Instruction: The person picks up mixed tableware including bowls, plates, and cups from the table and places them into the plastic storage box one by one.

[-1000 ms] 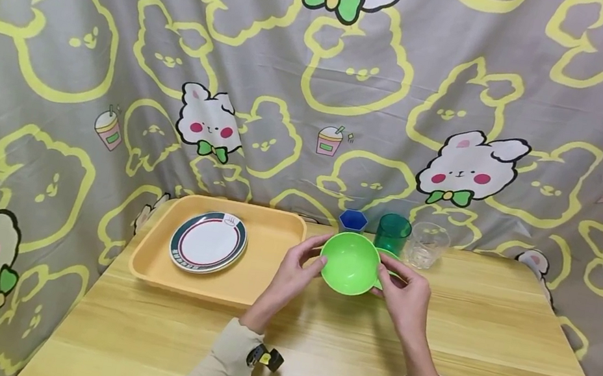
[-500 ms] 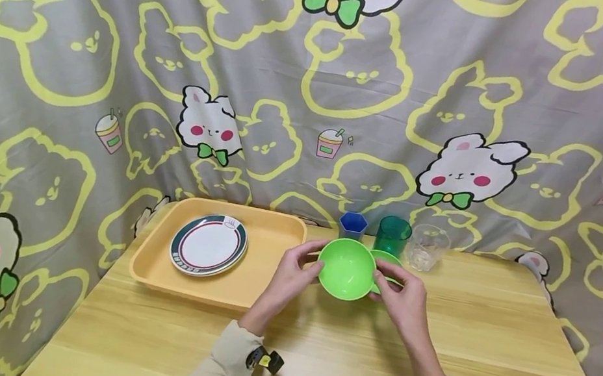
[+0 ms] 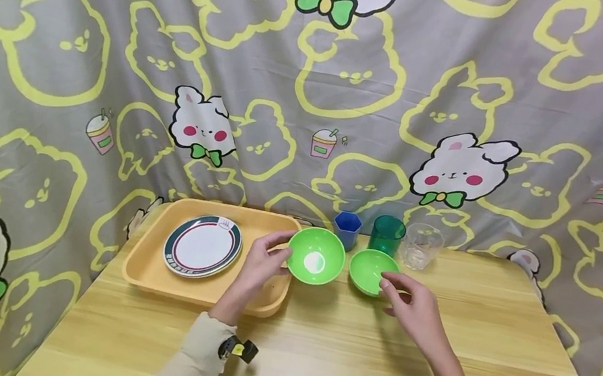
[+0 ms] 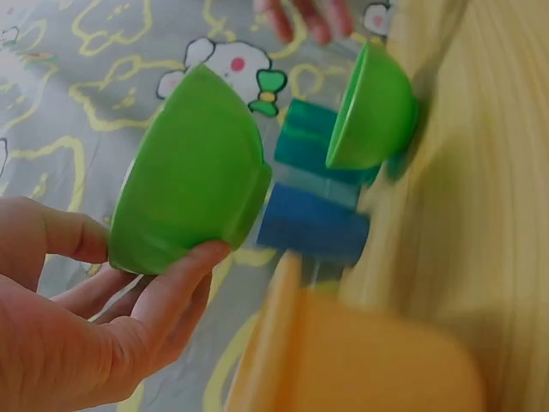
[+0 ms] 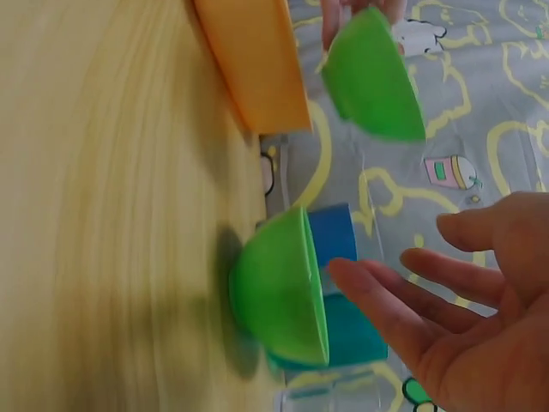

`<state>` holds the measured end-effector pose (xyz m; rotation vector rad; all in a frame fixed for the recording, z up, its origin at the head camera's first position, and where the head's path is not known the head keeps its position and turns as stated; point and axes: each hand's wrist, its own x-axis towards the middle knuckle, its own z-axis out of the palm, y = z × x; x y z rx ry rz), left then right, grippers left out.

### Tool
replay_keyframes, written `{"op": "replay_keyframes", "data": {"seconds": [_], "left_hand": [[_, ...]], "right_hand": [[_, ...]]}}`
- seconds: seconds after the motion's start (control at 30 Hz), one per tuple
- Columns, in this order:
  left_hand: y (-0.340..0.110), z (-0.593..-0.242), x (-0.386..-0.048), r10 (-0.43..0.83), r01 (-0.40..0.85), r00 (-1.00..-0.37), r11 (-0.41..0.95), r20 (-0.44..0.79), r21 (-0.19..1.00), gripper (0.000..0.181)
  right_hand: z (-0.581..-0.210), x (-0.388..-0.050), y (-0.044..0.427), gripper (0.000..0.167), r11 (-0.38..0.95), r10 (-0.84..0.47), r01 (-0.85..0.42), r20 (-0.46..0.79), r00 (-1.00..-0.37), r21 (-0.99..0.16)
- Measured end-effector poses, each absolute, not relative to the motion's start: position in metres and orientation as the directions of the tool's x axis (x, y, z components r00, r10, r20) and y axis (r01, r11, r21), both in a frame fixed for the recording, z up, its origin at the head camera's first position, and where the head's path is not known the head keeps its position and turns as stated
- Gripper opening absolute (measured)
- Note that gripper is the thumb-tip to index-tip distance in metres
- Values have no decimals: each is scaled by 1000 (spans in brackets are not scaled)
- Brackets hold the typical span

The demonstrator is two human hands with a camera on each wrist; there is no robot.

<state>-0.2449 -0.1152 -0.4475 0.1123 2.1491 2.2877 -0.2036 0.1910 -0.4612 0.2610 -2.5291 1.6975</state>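
Fingers of the left hand pinch one bowl, likely a carry next needing steadiness; right hand spread, empty, near another bowl

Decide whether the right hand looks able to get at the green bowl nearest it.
Likely yes: the right hand holds nothing and is close beside that green bowl, with nothing visible between them.

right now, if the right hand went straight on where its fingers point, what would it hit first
Most likely the green bowl on the wooden table: the right hand has its fingers aimed at the rim. Depth is hard to judge, so any gap is unclear.
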Motion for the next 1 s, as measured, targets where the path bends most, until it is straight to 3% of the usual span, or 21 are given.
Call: {"op": "replay_keyframes", "data": {"seconds": [0.5, 1.0], "left_hand": [[-171, -432, -264, -58, 39, -997, 72, 43, 997, 39], [-193, -439, -294, -97, -40, -995, 318, -10, 947, 40]], "right_hand": [[-454, -183, 236, 23, 646, -200, -300, 223, -954, -702], [-442, -164, 284, 18, 772, -217, -309, 227, -950, -556]]}}
